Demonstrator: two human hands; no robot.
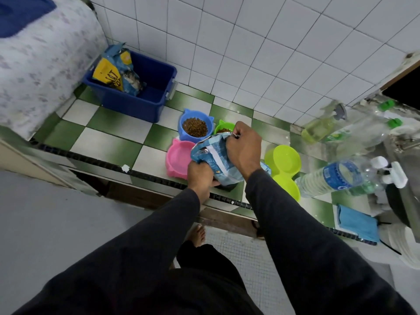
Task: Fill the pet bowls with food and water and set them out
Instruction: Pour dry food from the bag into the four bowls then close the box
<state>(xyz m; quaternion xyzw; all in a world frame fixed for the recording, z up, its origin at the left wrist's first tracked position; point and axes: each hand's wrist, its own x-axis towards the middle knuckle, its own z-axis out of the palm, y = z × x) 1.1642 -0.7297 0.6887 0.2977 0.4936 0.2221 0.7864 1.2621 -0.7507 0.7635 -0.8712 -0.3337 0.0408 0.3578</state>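
A blue pet food bag [216, 160] is held over the green-and-white tiled counter [113, 133]. My left hand [201, 178] grips its lower end and my right hand [244, 148] pinches its top edge. Behind the bag stands a blue bowl [195, 126] full of brown kibble. A small green bowl [223, 127] with some kibble sits beside it, partly hidden by my right hand. To the left of the bag is an empty pink bowl [178, 158]. A lime-green double bowl [285, 169] sits empty to the right. A dark object under the bag is mostly hidden.
A blue bin [145, 94] at the back left holds another cat food bag [116, 71]. Water bottles [329, 178] and a spray bottle [318, 128] crowd the right side near a sink. A blue cloth [356, 221] lies at the counter's right front edge. A patterned cover [41, 64] fills the left.
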